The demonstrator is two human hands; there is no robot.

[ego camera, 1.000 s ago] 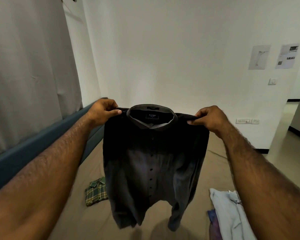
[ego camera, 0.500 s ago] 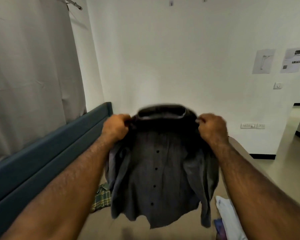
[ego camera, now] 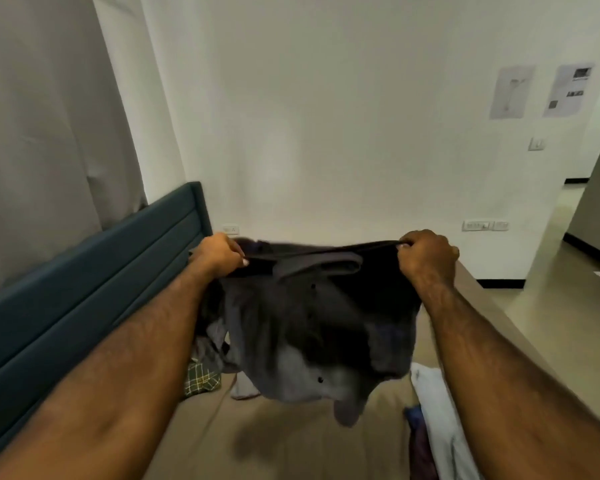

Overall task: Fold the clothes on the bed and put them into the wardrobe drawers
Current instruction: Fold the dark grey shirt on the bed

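A dark grey button-up shirt [ego camera: 312, 327] is held in the air over the bed [ego camera: 291, 441], its front toward me and its hem swung up and forward. My left hand [ego camera: 219, 254] grips its left shoulder and my right hand [ego camera: 426, 254] grips its right shoulder, both with fingers curled round the cloth. The collar [ego camera: 319, 266] lies between the two hands. The shirt is blurred and its sleeves are bunched below.
A green checked garment [ego camera: 201, 379] lies on the brown sheet at the left. A pale blue garment [ego camera: 437, 410] and a purple one [ego camera: 418, 441] lie at the right edge. A teal headboard [ego camera: 84, 289] runs along the left, with a curtain behind it. A doorway opens at the right.
The shirt hung straight down a second ago; both hands have dropped lower and the shirt's body has flung forward and up, now nearly flat over the bed.
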